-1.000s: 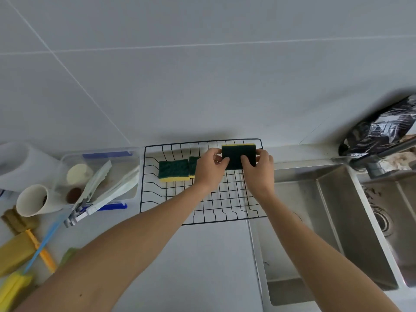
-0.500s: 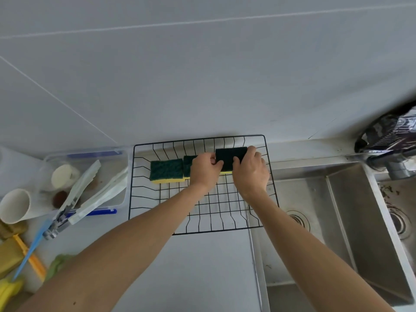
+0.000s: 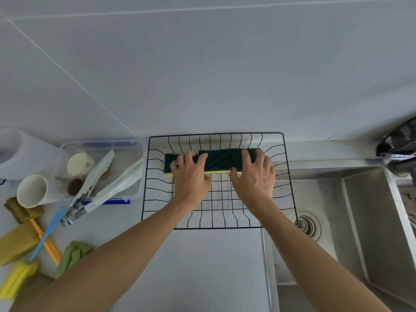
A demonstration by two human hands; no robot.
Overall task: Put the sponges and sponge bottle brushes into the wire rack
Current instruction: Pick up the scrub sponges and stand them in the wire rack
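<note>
A black wire rack (image 3: pixel 289 176) stands against the wall beside the sink. Three green-topped yellow sponges lie in a row along its back: the left sponge (image 3: pixel 168 164), the middle sponge (image 3: pixel 217 159) and the right sponge (image 3: pixel 235 157). My left hand (image 3: pixel 191 176) lies over the left and middle sponges, thumb at the middle one's front edge. My right hand (image 3: pixel 253 179) covers the right sponge, thumb at its front. On the counter at far left lie an orange-handled sponge brush (image 3: pixel 18 242), a blue-handled brush (image 3: pixel 48 233) with a yellow head, and a green sponge (image 3: pixel 72 255).
A clear plastic box (image 3: pixel 135 176) with white tongs (image 3: pixel 96 176) sits left of the rack, a white cup (image 3: pixel 31 191) beside it. The steel sink (image 3: pixel 360 221) with its drain (image 3: pixel 306 224) lies to the right, a faucet (image 3: pixel 398 158) above it.
The sponge held in both hands has come down into the rack at the right end of the row. My hands have spread apart, and the three sponges now touch each other.
</note>
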